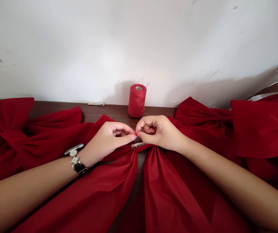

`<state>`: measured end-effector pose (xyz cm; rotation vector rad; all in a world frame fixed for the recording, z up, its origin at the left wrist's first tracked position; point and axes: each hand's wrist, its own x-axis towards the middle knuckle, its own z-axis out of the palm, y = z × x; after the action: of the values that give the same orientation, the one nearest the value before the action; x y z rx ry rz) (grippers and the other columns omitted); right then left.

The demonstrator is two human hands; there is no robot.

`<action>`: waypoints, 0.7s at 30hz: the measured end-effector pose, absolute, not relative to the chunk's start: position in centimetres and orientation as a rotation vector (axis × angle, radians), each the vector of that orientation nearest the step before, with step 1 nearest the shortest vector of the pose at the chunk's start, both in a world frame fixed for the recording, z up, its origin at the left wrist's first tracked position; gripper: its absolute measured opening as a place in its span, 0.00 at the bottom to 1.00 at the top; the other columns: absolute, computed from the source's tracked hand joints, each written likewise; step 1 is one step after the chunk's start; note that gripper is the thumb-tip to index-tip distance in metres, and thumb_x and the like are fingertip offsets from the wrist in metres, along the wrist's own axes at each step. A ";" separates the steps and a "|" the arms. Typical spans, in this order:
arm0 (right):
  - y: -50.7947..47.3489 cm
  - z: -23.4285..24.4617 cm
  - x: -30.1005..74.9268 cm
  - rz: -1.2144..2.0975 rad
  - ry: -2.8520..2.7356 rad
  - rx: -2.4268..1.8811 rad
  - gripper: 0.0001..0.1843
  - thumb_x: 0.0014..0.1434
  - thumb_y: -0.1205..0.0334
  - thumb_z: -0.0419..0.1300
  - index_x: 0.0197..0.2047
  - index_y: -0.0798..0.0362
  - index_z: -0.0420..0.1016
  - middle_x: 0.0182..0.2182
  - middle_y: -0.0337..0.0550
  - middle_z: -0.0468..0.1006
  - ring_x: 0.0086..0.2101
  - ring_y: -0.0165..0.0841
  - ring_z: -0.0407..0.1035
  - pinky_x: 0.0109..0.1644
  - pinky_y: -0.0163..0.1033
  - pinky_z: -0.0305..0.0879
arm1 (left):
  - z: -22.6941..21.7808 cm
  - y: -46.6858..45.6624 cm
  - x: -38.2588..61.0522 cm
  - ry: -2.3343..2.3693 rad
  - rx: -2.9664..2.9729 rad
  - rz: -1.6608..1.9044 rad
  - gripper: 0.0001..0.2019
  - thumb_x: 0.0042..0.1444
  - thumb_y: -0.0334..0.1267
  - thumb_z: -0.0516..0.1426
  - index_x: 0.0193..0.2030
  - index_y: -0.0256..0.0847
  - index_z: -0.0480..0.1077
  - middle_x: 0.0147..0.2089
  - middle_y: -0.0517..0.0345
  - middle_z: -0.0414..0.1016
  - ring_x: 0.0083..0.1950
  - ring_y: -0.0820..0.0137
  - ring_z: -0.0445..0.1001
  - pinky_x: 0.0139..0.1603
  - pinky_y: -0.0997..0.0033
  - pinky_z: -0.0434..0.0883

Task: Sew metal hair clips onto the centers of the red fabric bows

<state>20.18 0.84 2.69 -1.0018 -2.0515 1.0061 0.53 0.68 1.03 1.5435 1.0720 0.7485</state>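
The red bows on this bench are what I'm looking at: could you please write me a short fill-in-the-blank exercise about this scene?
1. The left hand and the right hand meet at their ____, just above a metal clip.
2. A watch is worn on the ____ wrist.
3. Pins stick out of the ____ of the red spool.

Missing words: fingertips, left, top.
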 end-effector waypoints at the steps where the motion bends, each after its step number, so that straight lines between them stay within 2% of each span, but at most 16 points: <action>1: 0.8 2.7 20.2 1.005 -2.049 -1.001 0.02 0.53 0.69 0.60 0.28 0.57 0.72 0.17 0.28 0.53 0.20 0.21 0.46 0.25 0.29 0.51 | 1.0 0.7 0.5 1.073 1.541 0.755 0.07 0.50 0.40 0.65 0.30 0.39 0.78 0.30 0.58 0.80 0.33 0.69 0.76 0.35 0.73 0.71; 21: 0.7 2.6 20.0 1.039 -2.019 -0.996 0.03 0.54 0.70 0.60 0.29 0.58 0.73 0.17 0.27 0.53 0.20 0.20 0.46 0.24 0.29 0.48 | 0.9 0.6 0.6 1.069 1.553 0.775 0.04 0.52 0.36 0.64 0.31 0.40 0.79 0.30 0.60 0.80 0.33 0.72 0.76 0.35 0.75 0.70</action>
<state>20.04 0.74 2.58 -0.9958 -2.0186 1.0388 0.56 0.58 0.92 1.5532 1.0694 0.7751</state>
